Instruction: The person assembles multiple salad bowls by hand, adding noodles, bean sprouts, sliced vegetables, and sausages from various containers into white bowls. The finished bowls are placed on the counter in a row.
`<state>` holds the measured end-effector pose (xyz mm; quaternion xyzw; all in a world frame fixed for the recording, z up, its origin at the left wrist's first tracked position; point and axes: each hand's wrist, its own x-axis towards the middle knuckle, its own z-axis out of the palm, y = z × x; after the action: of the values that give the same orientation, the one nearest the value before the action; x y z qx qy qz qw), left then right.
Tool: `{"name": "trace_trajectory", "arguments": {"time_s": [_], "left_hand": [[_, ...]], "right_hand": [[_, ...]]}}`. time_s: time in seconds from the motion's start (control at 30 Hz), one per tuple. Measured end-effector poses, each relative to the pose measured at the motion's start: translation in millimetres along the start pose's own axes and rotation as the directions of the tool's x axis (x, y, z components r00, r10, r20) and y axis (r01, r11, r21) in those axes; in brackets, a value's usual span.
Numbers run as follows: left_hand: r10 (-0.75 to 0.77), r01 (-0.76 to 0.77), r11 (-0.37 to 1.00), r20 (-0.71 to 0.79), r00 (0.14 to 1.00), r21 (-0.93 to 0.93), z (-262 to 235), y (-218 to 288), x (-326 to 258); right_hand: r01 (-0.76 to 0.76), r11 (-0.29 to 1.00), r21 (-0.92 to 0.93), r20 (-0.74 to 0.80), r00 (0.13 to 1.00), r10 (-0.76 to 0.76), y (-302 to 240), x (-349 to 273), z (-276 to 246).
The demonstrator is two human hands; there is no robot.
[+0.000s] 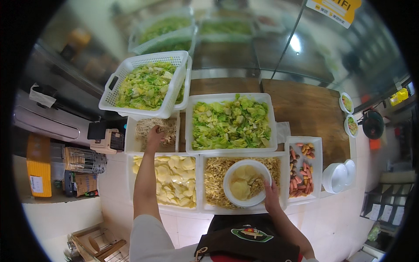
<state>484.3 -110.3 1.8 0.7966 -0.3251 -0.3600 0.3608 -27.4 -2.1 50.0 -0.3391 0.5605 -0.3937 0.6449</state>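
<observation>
My left hand [156, 137] reaches down into a white tray of pale, thin strands [144, 126], which look like enoki mushrooms. Its fingers are curled in among them, partly hidden. With my right hand [271, 196] I grip the right rim of a round white bowl [229, 181]. Thin, pale yellow slices [242, 183] that look like potato, with some tan strips, lie inside the bowl. It is held over a tray of light brown strips [214, 174]. Below my left hand, more pale slices [174, 174] fill another white tray, with my forearm crossing its left side.
Chopped green leaves fill a white tray [275, 126] and a slatted basket [168, 111] behind. A divided tray [319, 153] at right holds cut sausages. Stacked white bowls [334, 178] stand beyond it; two filled bowls [350, 125] sit farther back. Glass panels rise behind the wooden counter [305, 105].
</observation>
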Motion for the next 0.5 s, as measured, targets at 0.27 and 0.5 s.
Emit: {"name": "trace_trajectory", "arguments": {"time_s": [0.27,0.5], "left_hand": [[0.156,-0.116,0.961,0.143,0.977,-0.252,-83.2,70.6,-54.4],[0.141,-0.015,0.971,0.523,0.840,-0.239,-51.1,180.9,-175.9]], "right_hand": [[0.042,0.996,0.081,0.119,0.992,-0.052,-11.9,5.0,25.5],[-0.026,0.984,0.177,0.248,0.968,-0.019,-17.3,26.6,65.2]]}}
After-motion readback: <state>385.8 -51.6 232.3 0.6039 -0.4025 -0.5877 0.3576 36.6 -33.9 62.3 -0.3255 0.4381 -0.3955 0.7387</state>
